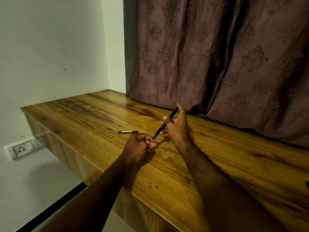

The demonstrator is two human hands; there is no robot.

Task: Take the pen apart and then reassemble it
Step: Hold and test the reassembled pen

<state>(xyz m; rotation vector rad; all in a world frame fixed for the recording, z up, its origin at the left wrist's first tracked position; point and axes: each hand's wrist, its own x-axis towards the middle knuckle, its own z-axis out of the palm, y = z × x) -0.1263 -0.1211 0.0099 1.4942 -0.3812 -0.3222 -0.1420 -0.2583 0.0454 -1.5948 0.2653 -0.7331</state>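
My right hand (pixel 177 129) grips a black pen body (pixel 164 123) that slants from upper right down to lower left above the wooden desk (pixel 93 114). The pen's pointed tip meets the fingertips of my left hand (pixel 139 146), whose fingers are curled and pinch at that tip. The black pen cap (pixel 127 132), with a pale clip strip, lies flat on the desk just left of my left hand, apart from both hands.
A brown patterned curtain (pixel 217 56) hangs along the desk's back edge. The white wall (pixel 50 47) closes the left side, with a socket plate (pixel 20 149) below the desk's left edge. A small dark object (pixel 307 184) shows at the far right.
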